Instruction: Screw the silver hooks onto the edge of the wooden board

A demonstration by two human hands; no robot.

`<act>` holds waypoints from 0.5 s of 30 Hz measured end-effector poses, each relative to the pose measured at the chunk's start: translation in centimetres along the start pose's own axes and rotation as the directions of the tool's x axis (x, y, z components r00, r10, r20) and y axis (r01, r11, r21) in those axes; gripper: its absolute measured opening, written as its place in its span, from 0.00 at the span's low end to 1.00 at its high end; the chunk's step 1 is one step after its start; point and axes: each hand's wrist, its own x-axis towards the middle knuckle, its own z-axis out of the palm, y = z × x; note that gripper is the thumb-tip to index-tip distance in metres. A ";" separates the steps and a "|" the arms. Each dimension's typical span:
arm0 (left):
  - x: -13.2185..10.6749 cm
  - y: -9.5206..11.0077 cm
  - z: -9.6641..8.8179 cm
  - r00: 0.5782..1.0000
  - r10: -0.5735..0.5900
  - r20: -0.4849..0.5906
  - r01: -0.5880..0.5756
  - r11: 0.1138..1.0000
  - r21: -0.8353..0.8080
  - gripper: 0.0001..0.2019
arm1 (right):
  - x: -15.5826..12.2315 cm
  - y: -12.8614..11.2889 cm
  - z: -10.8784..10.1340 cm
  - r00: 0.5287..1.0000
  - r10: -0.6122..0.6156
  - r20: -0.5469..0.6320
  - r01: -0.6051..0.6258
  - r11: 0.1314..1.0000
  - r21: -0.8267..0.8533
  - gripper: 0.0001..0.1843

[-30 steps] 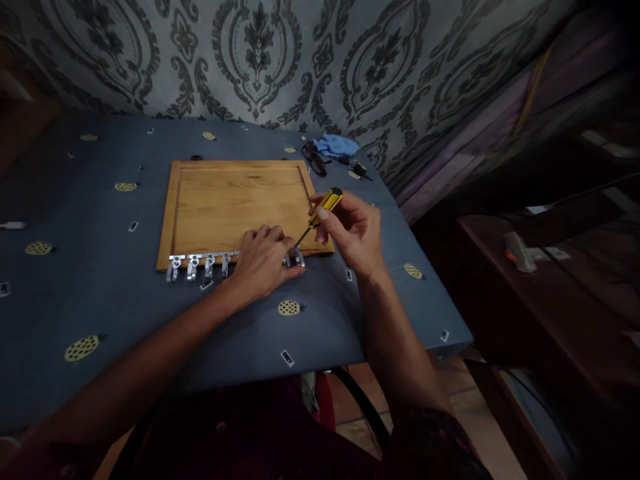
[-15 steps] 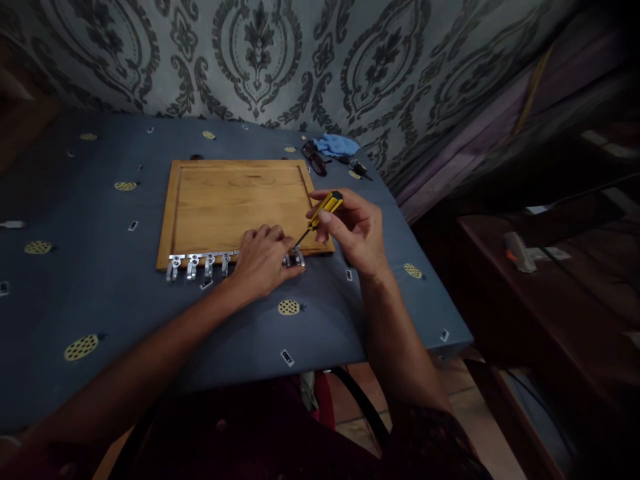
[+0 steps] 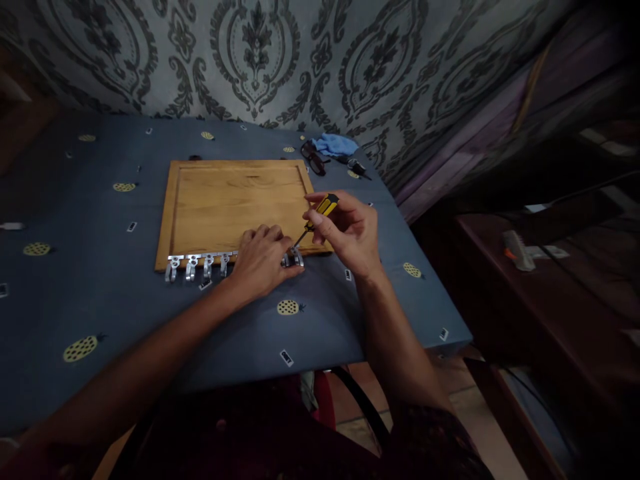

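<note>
A blue tabletop (image 3: 110, 280) printed with yellow pineapples carries a framed wooden panel (image 3: 230, 200), lying flat. The right hand (image 3: 353, 233) is over the panel's near right corner; the left hand (image 3: 263, 260) lies across the near edge, right of its middle. Along that edge runs a silver hook rail (image 3: 200, 258), its hooks hanging over on the near side. Four hooks show left of the left hand, and the rail's right end emerges just beyond its fingers and thumb; the stretch between is hidden under it. The left fingers are bent and spread over the panel, the thumb reaching along the hooks; whether they pinch the rail cannot be told. At the far right are a crumpled blue cloth (image 3: 335, 144) and, beside it, dark sunglasses (image 3: 314, 160). The right fingers grip the yellow-and-black handle of a screwdriver (image 3: 323, 211), thumb on the near side. Its shaft slants down leftward to the rail's right end, close beside the left fingertips; the tip is too small to make out.
</note>
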 end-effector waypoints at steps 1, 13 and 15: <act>0.0 0.0 0.0 1.000 -0.001 0.004 0.001 1.000 0.000 0.20 | 0.0 -0.1 -0.1 1.000 0.008 0.019 -0.007 1.000 -0.016 0.21; 0.0 0.0 0.0 1.000 0.002 0.005 -0.002 1.000 -0.014 0.21 | 0.2 0.6 0.2 0.965 -0.143 -0.221 0.128 0.989 -0.080 0.23; 0.0 0.0 -0.1 1.000 -0.002 0.018 0.002 1.000 -0.011 0.21 | 0.2 0.6 0.0 0.962 -0.144 -0.231 0.122 0.987 -0.106 0.25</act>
